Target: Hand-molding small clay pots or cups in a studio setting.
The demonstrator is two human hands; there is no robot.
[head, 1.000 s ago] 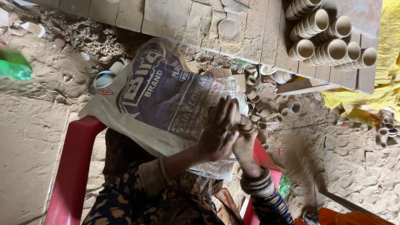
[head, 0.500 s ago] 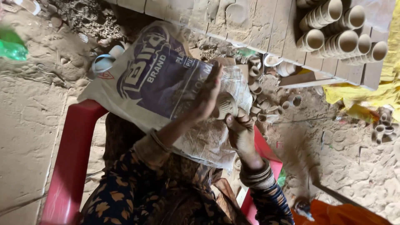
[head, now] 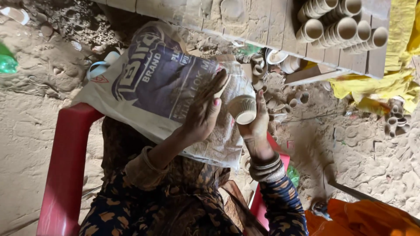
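Observation:
A small unfired clay cup (head: 243, 109) is held on its side over my lap, its mouth pointing down towards me. My right hand (head: 258, 126), with bangles at the wrist, grips it from the right. My left hand (head: 202, 112) lies with fingers stretched over a printed white and blue sack (head: 153, 83), and its fingertips touch the cup's left side. The sack is draped across my knees. I sit on a red plastic chair (head: 65, 166).
Rows of stacked clay cups (head: 341, 26) lie on a wooden plank (head: 262, 22) at the top. More loose cups (head: 280, 94) sit on the sandy ground beyond my hands. There is yellow cloth (head: 389, 83) at the right and orange cloth (head: 372, 220) at the bottom right.
My left hand has slid up and left off the cup, which now shows plainly in my right hand. The view has shifted slightly.

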